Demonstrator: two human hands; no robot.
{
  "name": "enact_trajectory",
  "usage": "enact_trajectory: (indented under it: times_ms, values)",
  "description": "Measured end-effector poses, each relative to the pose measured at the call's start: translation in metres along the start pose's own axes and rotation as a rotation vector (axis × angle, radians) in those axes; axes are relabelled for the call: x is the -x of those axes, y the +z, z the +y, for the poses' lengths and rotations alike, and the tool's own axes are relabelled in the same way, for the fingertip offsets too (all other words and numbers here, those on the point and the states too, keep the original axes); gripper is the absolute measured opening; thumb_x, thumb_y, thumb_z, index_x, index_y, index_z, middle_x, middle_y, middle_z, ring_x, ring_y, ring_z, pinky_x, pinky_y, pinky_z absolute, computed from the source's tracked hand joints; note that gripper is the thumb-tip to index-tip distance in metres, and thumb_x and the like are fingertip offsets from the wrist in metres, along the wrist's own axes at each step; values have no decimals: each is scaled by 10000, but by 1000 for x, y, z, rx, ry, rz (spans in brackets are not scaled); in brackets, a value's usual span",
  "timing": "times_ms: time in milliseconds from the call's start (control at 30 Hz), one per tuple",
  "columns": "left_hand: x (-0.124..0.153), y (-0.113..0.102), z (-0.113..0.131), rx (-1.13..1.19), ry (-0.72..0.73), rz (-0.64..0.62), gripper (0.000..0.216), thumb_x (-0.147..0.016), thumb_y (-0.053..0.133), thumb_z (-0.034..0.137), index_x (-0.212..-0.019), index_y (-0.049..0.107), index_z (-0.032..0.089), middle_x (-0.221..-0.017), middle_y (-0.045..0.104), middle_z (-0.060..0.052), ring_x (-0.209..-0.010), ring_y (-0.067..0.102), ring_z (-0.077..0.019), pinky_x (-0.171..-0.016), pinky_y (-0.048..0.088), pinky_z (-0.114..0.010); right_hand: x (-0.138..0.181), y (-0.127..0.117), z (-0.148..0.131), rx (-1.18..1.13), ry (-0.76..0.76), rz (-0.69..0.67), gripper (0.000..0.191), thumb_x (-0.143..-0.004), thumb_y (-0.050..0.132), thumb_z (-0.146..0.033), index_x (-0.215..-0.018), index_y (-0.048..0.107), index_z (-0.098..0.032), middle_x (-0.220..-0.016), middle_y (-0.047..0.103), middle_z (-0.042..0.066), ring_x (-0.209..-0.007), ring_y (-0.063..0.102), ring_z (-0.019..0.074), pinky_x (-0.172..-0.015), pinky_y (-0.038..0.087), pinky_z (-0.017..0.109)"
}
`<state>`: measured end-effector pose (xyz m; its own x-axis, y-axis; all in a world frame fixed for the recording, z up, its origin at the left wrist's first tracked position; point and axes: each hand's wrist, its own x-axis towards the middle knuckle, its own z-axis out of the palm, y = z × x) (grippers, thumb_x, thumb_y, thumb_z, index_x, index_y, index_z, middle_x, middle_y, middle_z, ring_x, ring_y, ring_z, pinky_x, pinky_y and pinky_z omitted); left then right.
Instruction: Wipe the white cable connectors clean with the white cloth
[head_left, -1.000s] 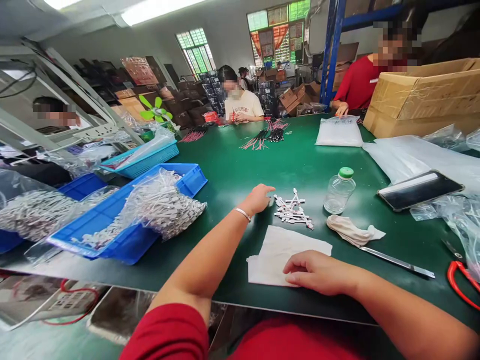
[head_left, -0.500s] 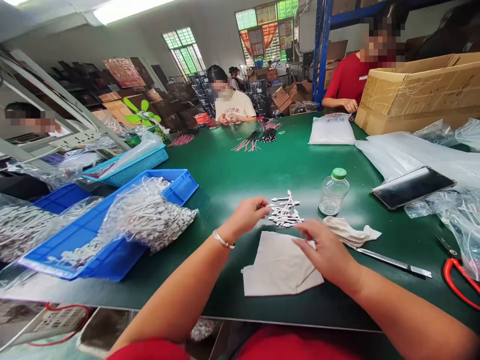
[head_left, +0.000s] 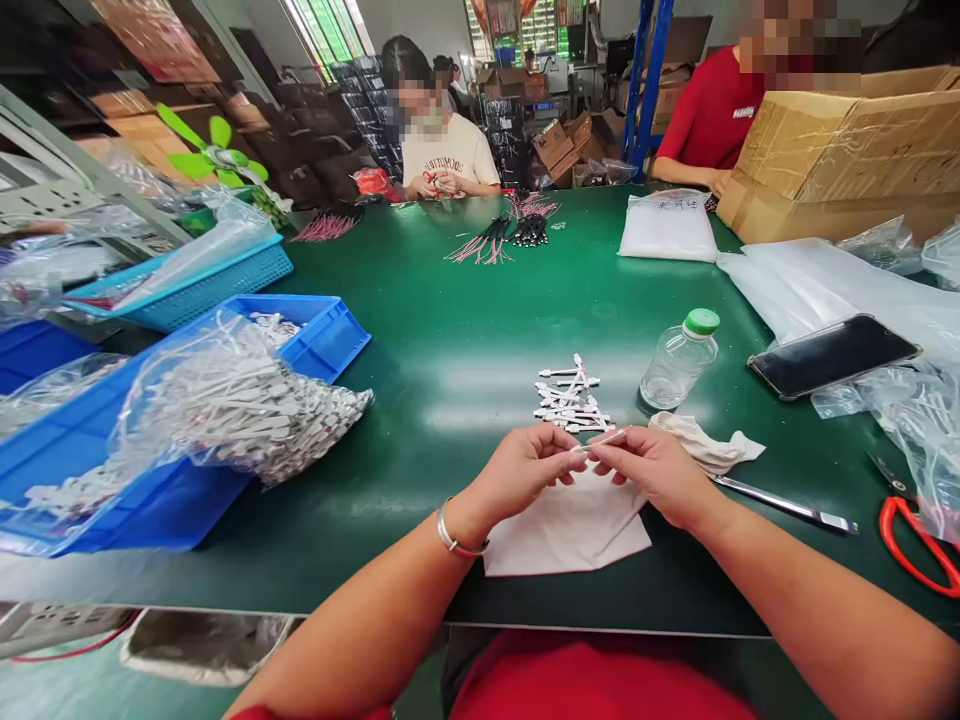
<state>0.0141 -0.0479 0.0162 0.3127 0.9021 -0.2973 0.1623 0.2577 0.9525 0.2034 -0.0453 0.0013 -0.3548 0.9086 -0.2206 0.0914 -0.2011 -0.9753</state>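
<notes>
My left hand (head_left: pixel 525 470) and my right hand (head_left: pixel 661 474) meet above a white cloth (head_left: pixel 566 545), both with fingers pinched. Between their fingertips is a thin white strip piece (head_left: pixel 604 438), partly hidden by the fingers. It resembles the small white strip pieces with wider ends in the loose pile (head_left: pixel 568 400) just beyond my hands. A clear bottle (head_left: pixel 671 368) with a green cap stands to the right of the pile. Next to my right hand lie a crumpled pale cloth (head_left: pixel 709 440) and a slim metal cutter knife (head_left: pixel 784 503).
At left, a blue bin (head_left: pixel 172 500) holds a plastic bag of white pieces (head_left: pixel 255 415). On the right are red-handled scissors (head_left: pixel 919 545), a phone (head_left: pixel 836 355) and a cardboard box (head_left: pixel 817 150). Two people sit across the green table (head_left: pixel 420 330), near bundled wires (head_left: pixel 495 240).
My hands have come together over the cloth, and both now pinch one white strip piece. Before, my left hand was at the pile and my right hand was apart. The view has tilted down.
</notes>
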Motion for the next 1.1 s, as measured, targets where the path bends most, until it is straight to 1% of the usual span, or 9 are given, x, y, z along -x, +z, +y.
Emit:
enact_trajectory:
  times_ms: [100, 233, 467, 600, 800, 867, 967, 1033, 1100]
  values:
    - [-1, 0, -3, -6, 7, -20, 254, -698, 734, 352, -800, 626, 145, -762, 662, -34, -653, 574, -121, -602, 437, -246, 0, 3, -2, 15, -28, 33, 313, -770, 635, -462, -774, 670, -151, -789, 686, 52, -753, 625, 166, -644, 476, 284]
    - [-3, -3, -6, -83, 95, 35, 288, -715, 720, 347, -923, 659, 158, -891, 666, -52, -755, 570, -143, -693, 439, -275, 0, 5, -2, 30, -22, 69, 299, -765, 635, -452, -741, 645, -154, -734, 672, 42, -725, 615, 160, -654, 478, 286]
    - [-1, 1, -3, -204, 200, 75, 185, -793, 609, 331, -723, 619, 160, -737, 611, -30, -722, 531, -151, -684, 408, -266, 2, 6, -3, 45, -5, 64, 277, -760, 628, -436, -737, 640, -160, -740, 681, 40, -734, 628, 165, -669, 486, 296]
    - [0, 4, -2, -303, 259, 148, 205, -833, 542, 326, -698, 552, 173, -700, 549, -10, -683, 477, -139, -642, 375, -252, 3, 7, -4, 12, -1, 67, 275, -757, 631, -433, -736, 630, -158, -754, 693, 47, -739, 636, 165, -666, 485, 294]
    - [2, 1, -2, -234, 255, 211, 269, -902, 429, 361, -693, 452, 193, -643, 453, 24, -611, 425, -117, -606, 366, -245, 4, 5, -3, -75, -2, 61, 276, -761, 642, -431, -755, 636, -155, -822, 717, 66, -742, 636, 158, -667, 472, 293]
    - [5, 1, -2, -295, 319, 232, 266, -889, 471, 384, -705, 468, 192, -666, 485, 13, -632, 448, -123, -623, 381, -250, 4, 4, -3, -118, 22, 70, 287, -746, 658, -441, -744, 638, -155, -801, 712, 61, -739, 640, 160, -664, 466, 291]
    - [8, 4, -3, -408, 433, 189, 247, -765, 678, 362, -901, 558, 194, -812, 592, -21, -727, 517, -143, -677, 418, -261, 4, 4, -3, -183, 67, 63, 304, -725, 679, -453, -745, 640, -152, -781, 701, 54, -741, 642, 159, -663, 460, 284]
    - [8, 7, -5, -443, 453, 140, 248, -777, 676, 335, -965, 587, 200, -833, 627, -33, -727, 542, -147, -674, 432, -262, 4, 5, -3, -204, 86, 37, 313, -720, 683, -458, -749, 636, -150, -792, 697, 55, -758, 642, 162, -661, 461, 279]
    - [7, 7, -6, -462, 436, 142, 144, -836, 603, 318, -906, 624, 194, -779, 644, -35, -686, 547, -143, -651, 434, -260, 4, 4, -3, -202, 82, 33, 319, -715, 691, -452, -819, 638, -156, -795, 687, 47, -776, 645, 169, -652, 464, 276]
